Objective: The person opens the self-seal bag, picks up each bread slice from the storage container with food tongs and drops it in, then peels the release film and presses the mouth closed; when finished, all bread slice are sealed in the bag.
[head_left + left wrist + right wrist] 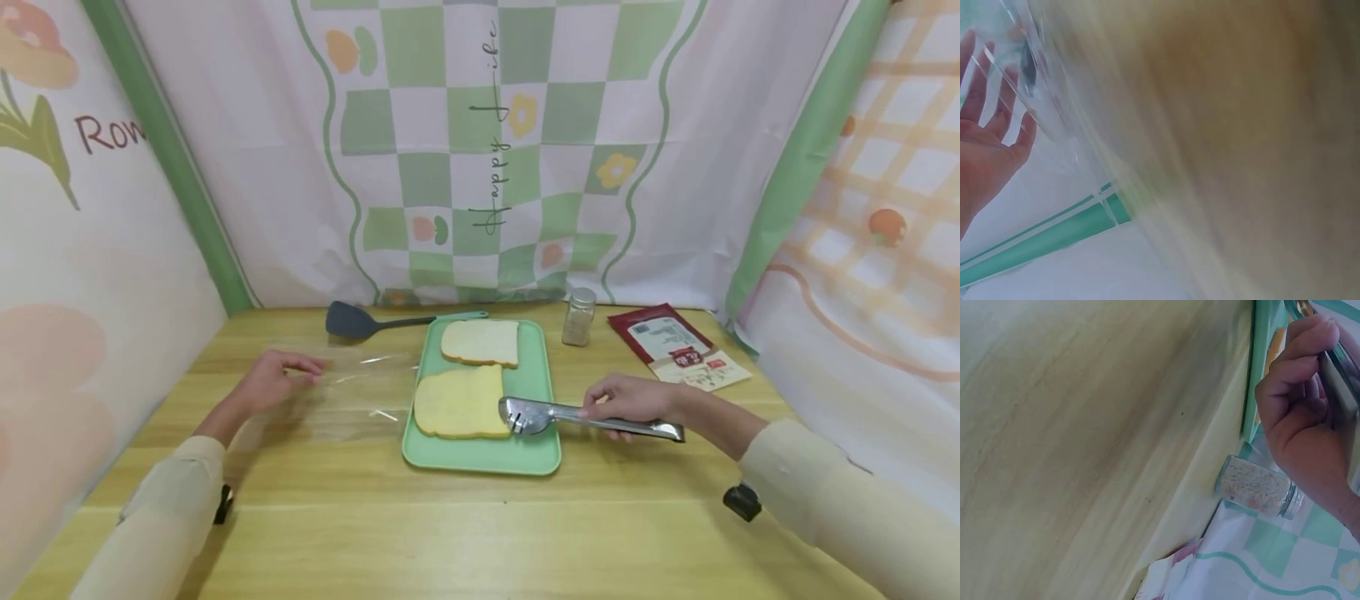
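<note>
My right hand (630, 400) grips a pair of metal tongs (558, 412), their slotted tip at the right edge of the nearer, yellowish bread slice (459, 402). A paler bread slice (482, 342) lies behind it on the same green tray (480, 457). To the left of the tray, a clear plastic bag (363, 392) lies on the table. My left hand (273, 383) is at the bag's left side. In the left wrist view, the left hand's fingers (1002, 103) are spread and extended, overlapped by the clear plastic.
A dark spatula (352, 321) lies behind the bag, its pale green handle end at the tray's back edge. At the back right stand a glass shaker jar (578, 318) and, beside it, a flat red and cream packet (678, 346). Curtains hang behind the wooden table (450, 533).
</note>
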Demonstrator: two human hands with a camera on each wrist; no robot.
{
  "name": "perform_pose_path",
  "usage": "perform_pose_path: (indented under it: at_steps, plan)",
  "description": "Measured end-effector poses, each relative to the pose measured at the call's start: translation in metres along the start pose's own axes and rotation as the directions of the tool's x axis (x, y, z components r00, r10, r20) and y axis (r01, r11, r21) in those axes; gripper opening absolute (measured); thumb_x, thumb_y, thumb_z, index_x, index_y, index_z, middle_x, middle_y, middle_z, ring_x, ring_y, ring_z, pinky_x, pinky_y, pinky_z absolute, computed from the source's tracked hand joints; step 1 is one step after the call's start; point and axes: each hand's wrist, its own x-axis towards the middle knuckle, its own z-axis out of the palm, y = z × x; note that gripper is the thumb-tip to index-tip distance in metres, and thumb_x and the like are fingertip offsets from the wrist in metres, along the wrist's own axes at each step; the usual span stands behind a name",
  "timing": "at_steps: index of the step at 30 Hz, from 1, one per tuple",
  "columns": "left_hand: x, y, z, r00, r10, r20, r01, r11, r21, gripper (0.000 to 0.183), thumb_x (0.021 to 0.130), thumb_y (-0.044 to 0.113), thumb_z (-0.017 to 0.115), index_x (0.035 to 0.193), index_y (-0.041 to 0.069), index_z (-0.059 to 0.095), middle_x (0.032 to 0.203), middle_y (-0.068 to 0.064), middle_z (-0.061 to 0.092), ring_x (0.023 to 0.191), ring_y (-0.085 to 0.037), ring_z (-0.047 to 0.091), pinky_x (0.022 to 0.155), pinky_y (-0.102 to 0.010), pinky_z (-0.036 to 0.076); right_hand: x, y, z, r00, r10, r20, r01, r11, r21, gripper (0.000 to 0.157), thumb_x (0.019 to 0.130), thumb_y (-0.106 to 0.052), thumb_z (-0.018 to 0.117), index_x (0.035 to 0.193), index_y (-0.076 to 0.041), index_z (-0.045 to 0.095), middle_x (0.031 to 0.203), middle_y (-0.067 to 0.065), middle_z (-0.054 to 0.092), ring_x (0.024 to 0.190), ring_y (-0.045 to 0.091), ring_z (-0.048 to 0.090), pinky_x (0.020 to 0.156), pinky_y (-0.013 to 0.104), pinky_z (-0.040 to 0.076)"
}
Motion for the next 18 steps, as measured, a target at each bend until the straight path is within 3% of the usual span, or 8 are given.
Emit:
perform_pose_path:
  at_steps: [4,12,18]
  plan:
    - [-0.0010,-0.0006,-0.0015,1.000,0.023,-0.004,-0.023,1.000,-0.009,0.008,0.087,0.001,0.073,0.093,-0.004,0.075,0.112,-0.020,0.071,0.108,-0.043,0.064,0.096,-0.056,0.047,-0.0040,0.0023,-0.0003,0.999,-0.032,-0.016,0.032,0.999,0.011,0.034,0.099,-0.025,0.062,0.102,0.009,0.061,0.064,0.006,0.062,0.050,0.011,0.055,0.047,0.022,0.048]
    - [-0.0030,-0.0009,-0.0024,1.000,0.010,-0.011,-0.010,1.000,0.001,0.008,0.088,0.003,0.073,0.093,-0.003,0.075,0.113,-0.018,0.071,0.108,-0.041,0.065,0.093,-0.058,0.048,-0.0072,-0.0009,0.0026,0.994,-0.078,-0.082,0.078,0.997,-0.011,0.033,0.097,-0.025,0.066,0.101,0.008,0.063,0.064,0.010,0.063,0.049,0.013,0.056,0.047,0.025,0.049]
    - [-0.0029,-0.0003,-0.0026,1.000,0.010,-0.005,-0.010,1.000,-0.002,0.008,0.089,0.003,0.072,0.093,-0.004,0.075,0.113,-0.018,0.071,0.108,-0.041,0.064,0.093,-0.058,0.048,-0.0102,-0.0014,0.0076,0.985,-0.153,-0.081,0.152,0.988,-0.021,0.031,0.097,-0.019,0.065,0.098,0.012,0.062,0.062,0.009,0.064,0.047,0.013,0.056,0.046,0.024,0.048]
